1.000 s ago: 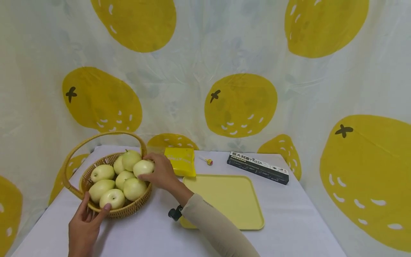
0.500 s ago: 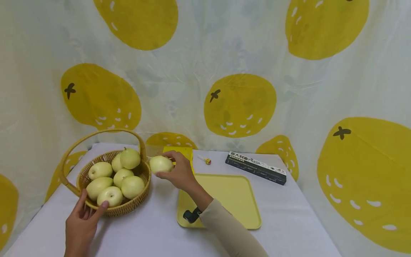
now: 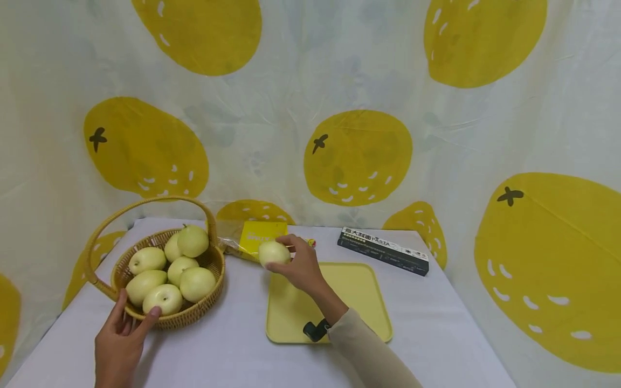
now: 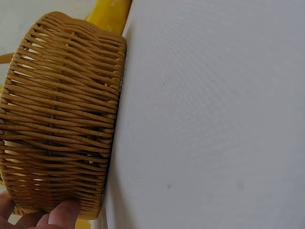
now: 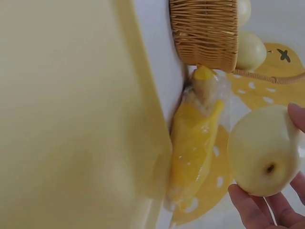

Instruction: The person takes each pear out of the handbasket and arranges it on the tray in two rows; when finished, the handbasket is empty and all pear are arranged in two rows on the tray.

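Observation:
A pale yellow-green pear [image 3: 274,254] is in my right hand [image 3: 302,264], pinched between thumb and fingers, above the far left corner of the yellow tray [image 3: 335,318]. In the right wrist view the pear [image 5: 264,148] shows its dark blossom end. My left hand [image 3: 118,339] holds the near left rim of a wicker basket [image 3: 196,314] with a tall arched handle. Several more pears [image 3: 162,299] are heaped inside it. Seen from the left wrist, fingertips [image 4: 64,212] lie against the woven wall.
A clear and yellow plastic packet [image 3: 249,234] lies behind the tray, beside the basket. The lollipop [image 3: 312,243] is mostly hidden behind my right hand. A black and white pasta box [image 3: 383,250] lies at the back right. A fruit-print curtain [image 3: 291,81] hangs behind the table.
My right hand has lifted the pear out of the basket and carried it right, past the packet, to the tray's far left corner. My left hand stays at the basket rim.

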{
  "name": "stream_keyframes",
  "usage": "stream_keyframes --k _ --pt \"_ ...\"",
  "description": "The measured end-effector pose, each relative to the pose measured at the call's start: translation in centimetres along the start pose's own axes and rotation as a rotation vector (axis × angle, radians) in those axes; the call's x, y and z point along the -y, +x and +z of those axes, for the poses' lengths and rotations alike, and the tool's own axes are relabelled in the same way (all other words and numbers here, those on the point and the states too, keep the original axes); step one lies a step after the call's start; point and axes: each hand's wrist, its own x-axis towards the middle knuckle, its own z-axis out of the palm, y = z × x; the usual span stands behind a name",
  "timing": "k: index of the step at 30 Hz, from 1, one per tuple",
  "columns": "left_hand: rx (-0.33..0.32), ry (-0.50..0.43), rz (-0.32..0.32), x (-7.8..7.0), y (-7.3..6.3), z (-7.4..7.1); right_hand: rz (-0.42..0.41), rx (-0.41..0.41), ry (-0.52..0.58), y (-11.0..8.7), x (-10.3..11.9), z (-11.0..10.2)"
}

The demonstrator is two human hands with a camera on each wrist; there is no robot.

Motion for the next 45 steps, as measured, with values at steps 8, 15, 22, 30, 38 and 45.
stream_keyframes --k 8,15,22,30,38,45 --pt "0.000 -0.020 0.015 -0.3 -0.2 0.0 0.090 -0.022 -0.041 -1.0 -1.9 -0.7" --pt "-0.003 -0.105 -0.009 -0.2 -0.2 0.1 0.157 0.013 -0.137 -1.6 -3.3 -0.6" --pt "0.000 -0.111 0.002 -0.2 -0.3 0.0 0.227 0.002 -0.204 -1.8 -3.9 0.7" --pt "-0.008 -0.076 0.003 -0.2 -0.3 0.1 0.267 -0.004 -0.287 -2.0 -3.2 1.8" --pt "0.009 -0.133 -0.009 0.1 -0.1 0.0 0.247 0.148 -0.225 -2.8 -2.2 0.0" --pt "-0.001 -0.117 -0.019 0.0 0.0 0.0 0.246 0.224 -0.140 -2.9 -2.5 -1.1"
